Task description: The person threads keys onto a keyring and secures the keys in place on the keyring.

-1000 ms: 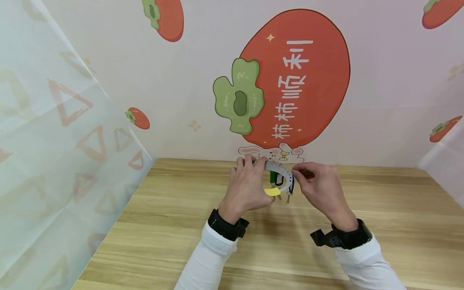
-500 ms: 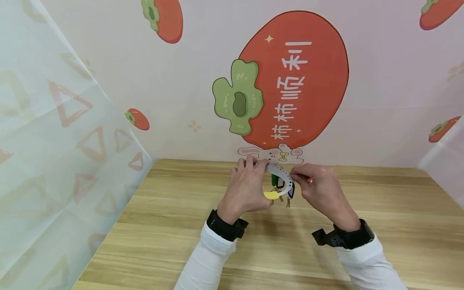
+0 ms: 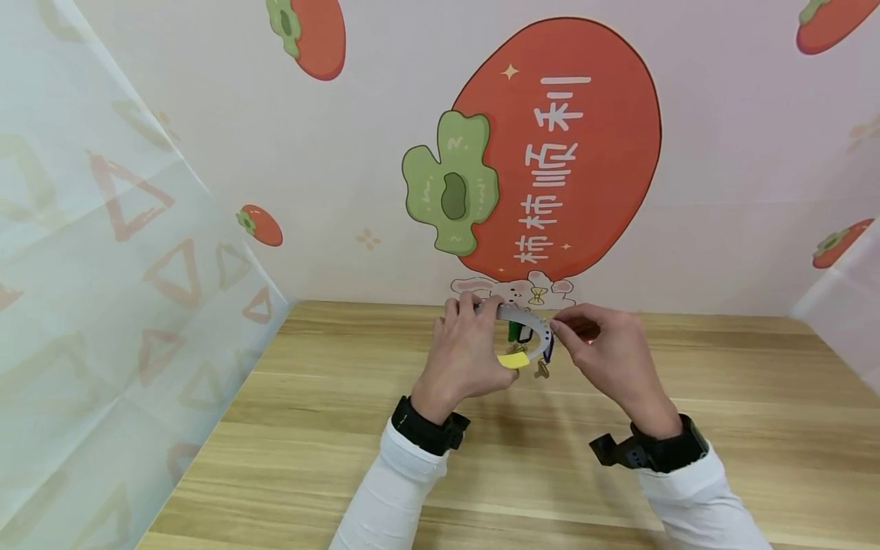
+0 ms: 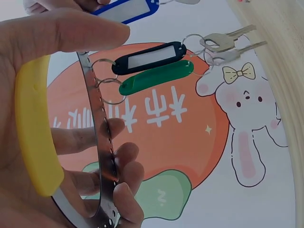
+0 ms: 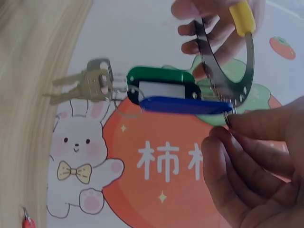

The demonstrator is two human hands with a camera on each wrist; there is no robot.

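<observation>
My left hand [image 3: 464,347] grips a metal hoop [image 3: 529,315] with a row of small holes and a yellow handle [image 4: 38,123], fingers at its far side and thumb near the handle. On split rings through its holes hang a black key tag [image 4: 149,58] and a green key tag [image 4: 156,77], each with keys [image 4: 223,42]. My right hand [image 3: 612,355] pinches the split ring [image 5: 229,118] of a blue key tag [image 5: 185,105] between thumb and fingertips, right at the hoop's edge. A brass key [image 3: 542,370] dangles below the blue tag.
A red key tag [image 5: 28,221] lies on the wooden table [image 3: 344,458], mostly hidden behind my right hand in the head view. A printed backdrop [image 3: 330,168] with persimmons and a rabbit stands along the table's back edge.
The hoop dips slightly, then rises again a little to the left, still in my left hand. The tags and keys swing under it. My right hand stays pinched at the same spot.
</observation>
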